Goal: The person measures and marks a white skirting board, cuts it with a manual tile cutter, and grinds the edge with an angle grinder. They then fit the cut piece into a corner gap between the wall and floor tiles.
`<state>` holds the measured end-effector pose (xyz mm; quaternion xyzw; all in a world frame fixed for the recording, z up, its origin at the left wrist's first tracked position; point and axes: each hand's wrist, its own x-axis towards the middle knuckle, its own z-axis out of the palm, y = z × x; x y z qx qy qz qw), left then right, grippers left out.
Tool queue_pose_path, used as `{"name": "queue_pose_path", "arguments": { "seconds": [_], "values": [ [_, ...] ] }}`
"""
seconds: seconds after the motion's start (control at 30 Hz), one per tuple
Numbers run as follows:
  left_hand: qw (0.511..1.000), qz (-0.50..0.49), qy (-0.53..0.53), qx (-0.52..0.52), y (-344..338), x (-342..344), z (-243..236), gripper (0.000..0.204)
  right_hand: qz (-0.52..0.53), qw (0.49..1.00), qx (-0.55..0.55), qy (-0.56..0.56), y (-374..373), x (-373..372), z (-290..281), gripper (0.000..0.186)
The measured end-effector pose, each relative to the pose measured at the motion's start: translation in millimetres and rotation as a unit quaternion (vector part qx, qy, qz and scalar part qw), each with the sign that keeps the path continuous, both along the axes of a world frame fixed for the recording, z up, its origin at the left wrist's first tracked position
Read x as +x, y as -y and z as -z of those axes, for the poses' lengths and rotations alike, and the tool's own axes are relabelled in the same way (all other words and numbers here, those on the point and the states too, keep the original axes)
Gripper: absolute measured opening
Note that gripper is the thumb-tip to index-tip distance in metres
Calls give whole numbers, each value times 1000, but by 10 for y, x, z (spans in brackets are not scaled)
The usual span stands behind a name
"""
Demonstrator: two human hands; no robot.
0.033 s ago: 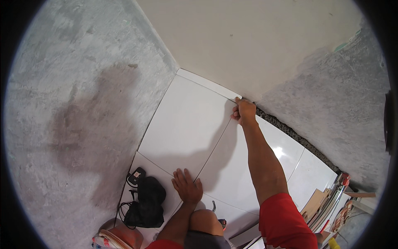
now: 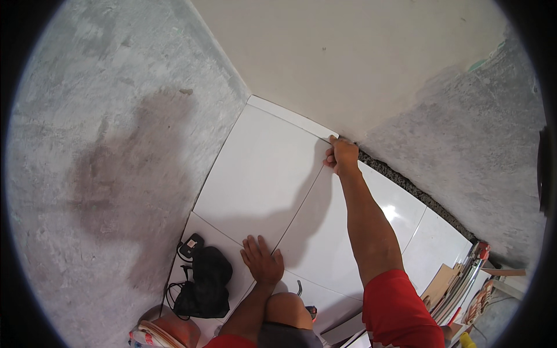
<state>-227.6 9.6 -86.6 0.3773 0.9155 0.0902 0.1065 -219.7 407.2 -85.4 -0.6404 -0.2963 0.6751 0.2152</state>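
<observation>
My right hand (image 2: 339,153) has its fingers curled at the right end of a narrow white tile strip (image 2: 290,115), which lies along the wall base beside the larger white floor tiles (image 2: 255,174). A dark, rough gap (image 2: 406,186) runs along the wall to the right of that hand. My left hand (image 2: 261,261) rests lower down on the tiles, palm down with fingers spread, near a tile joint. My bent knee (image 2: 288,310) shows just below it.
Rough grey plaster wall (image 2: 104,127) on the left, smoother beige wall (image 2: 325,64) ahead. A black bag (image 2: 206,284) and corded black device (image 2: 191,246) lie at lower left, an orange container (image 2: 180,330) below them. Cardboard and long strips (image 2: 452,290) are piled at lower right.
</observation>
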Motion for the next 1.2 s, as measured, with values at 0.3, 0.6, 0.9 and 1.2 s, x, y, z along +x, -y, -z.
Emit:
{"name": "queue_pose_path", "arguments": {
  "seconds": [0.3, 0.6, 0.9, 1.2],
  "values": [
    [999, 13, -49, -2, -3, -47, 53, 77, -13, 993, -31, -109, -40, 32, -41, 16],
    [997, 19, -76, 29, -52, 27, 187, 69, 59, 978, 34, -199, 583, 871, -192, 25],
    [991, 3, -132, -36, -10, 34, 241, 62, 206, 939, 0, -276, 2559, 2885, -1435, 19],
    [986, 17, -155, -51, 26, 6, 258, 61, 337, 914, 209, -85, 3423, 4310, -3072, 19]
  ]
}}
